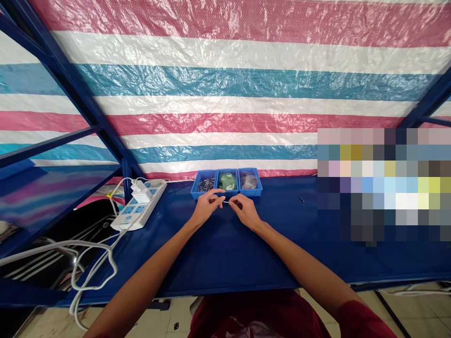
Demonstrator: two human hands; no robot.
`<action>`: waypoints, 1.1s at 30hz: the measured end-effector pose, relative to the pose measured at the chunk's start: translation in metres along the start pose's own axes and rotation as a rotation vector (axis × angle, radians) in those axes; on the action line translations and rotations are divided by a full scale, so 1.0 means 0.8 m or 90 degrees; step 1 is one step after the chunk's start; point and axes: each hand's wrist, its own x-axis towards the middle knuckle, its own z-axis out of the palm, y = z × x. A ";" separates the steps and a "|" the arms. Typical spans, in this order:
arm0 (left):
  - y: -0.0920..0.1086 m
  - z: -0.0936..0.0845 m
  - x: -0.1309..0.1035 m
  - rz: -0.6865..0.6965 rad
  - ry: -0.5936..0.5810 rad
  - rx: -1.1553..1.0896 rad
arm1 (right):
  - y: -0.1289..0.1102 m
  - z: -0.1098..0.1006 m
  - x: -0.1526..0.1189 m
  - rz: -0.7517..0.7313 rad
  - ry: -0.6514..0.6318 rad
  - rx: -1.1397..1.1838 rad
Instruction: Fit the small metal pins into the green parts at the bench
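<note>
Between my two hands, just in front of the blue bins, is a thin, whitish, rod-like piece [226, 202]. My left hand [207, 205] pinches its left end, with the fingers closed. At its right end my right hand [245, 211] is closed in a pinch too. What the piece is cannot be made out. Behind the hands three blue bins stand side by side: the left bin holds many dark, slim parts [206, 184], the middle one green items [228, 181], the right one clear plastic bags or pieces [248, 181].
A white power strip [139, 206] with a plugged-in adapter and looping white cables [93, 267] lies at the left. One small dark part [302, 199] rests on the blue table [225, 258] at the right. The far right is pixelated. Striped sheeting hangs behind.
</note>
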 end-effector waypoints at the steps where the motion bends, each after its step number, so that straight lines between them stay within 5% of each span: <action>1: -0.002 0.001 0.000 -0.004 0.000 -0.011 | 0.000 0.000 0.000 0.004 -0.001 0.004; 18: -0.005 0.004 0.004 0.000 0.026 -0.016 | -0.001 -0.001 0.001 0.093 0.068 0.106; 27: 0.001 0.003 0.005 -0.101 0.033 -0.133 | -0.008 -0.002 0.001 0.082 0.095 0.036; 33: -0.003 -0.001 0.004 -0.011 -0.011 0.061 | -0.004 -0.008 0.002 0.099 0.119 0.041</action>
